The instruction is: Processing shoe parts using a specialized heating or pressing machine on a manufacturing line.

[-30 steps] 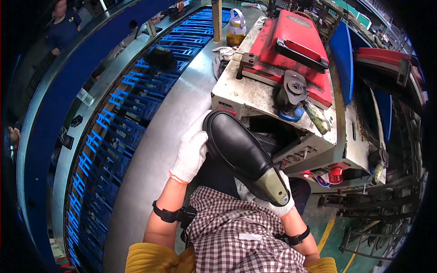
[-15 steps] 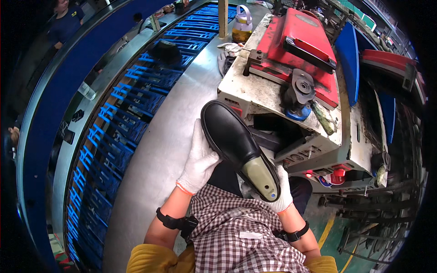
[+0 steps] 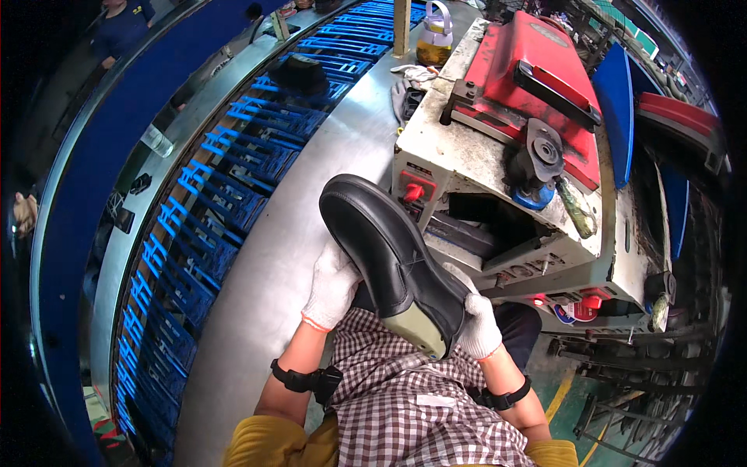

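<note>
In the head view, I judge the black shoe [image 3: 377, 237] at mid-frame firm and fairly weighty on its green last [image 3: 412, 325], smooth enough to slip, best held at forefoot and heel. It lies between my hands: left hand [image 3: 333, 284] closed on its lower-left side, fingers partly hidden; right hand [image 3: 476, 323] clasping the heel's right side.

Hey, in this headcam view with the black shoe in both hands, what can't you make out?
In the head view:
Left hand: fingertips hidden behind the black shoe.
Olive shoe last: front hidden inside the shoe.
Tread: hidden, facing away from the camera.
Co-worker: head mostly cut off by the top edge.
</note>
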A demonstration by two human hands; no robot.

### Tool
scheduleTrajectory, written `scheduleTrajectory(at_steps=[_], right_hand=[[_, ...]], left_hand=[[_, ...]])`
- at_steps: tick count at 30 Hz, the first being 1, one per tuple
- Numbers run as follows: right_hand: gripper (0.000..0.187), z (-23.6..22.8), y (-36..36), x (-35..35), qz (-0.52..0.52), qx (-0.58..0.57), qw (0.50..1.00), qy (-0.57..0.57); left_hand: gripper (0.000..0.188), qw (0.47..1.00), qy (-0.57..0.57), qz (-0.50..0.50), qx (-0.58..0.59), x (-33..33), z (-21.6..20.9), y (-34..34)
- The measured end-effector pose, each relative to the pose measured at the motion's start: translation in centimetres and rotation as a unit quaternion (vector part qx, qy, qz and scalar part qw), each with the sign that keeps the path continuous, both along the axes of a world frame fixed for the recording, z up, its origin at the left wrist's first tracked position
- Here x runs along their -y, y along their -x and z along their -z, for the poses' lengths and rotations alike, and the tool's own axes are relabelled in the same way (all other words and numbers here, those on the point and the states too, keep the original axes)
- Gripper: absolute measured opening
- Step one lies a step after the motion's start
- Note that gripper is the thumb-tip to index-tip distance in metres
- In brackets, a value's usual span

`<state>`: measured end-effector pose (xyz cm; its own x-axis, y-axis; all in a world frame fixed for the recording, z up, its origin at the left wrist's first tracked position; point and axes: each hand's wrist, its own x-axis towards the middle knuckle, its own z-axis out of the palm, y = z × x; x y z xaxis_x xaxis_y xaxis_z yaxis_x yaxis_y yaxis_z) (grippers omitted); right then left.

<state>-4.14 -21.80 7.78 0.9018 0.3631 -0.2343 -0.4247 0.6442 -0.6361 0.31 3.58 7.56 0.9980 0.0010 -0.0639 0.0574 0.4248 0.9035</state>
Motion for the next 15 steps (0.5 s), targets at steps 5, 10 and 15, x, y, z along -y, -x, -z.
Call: scheduleTrajectory(at_steps=[5, 10, 15], right_hand=[[0.088, -0.8, 0.0, -0.2, -0.029, 0.024, 0.997, 0.073], [0.073, -0.6, -1.1, -0.3, -0.114, 0.232, 0.947, 0.189], [0.07, -1.7, -1.2, -1.2, -0.134, 0.216, 0.945, 0.207]], left_hand=[[0.05, 0.999, 0.018, -0.022, -0.043, -1.0, 1.3, -0.2], [0.042, 0.94, 0.303, 0.021, -0.153, -1.6, 2.1, -1.2], [0.049, 0.942, 0.295, 0.015, -0.158, -2.8, 3.6, -1.0]])
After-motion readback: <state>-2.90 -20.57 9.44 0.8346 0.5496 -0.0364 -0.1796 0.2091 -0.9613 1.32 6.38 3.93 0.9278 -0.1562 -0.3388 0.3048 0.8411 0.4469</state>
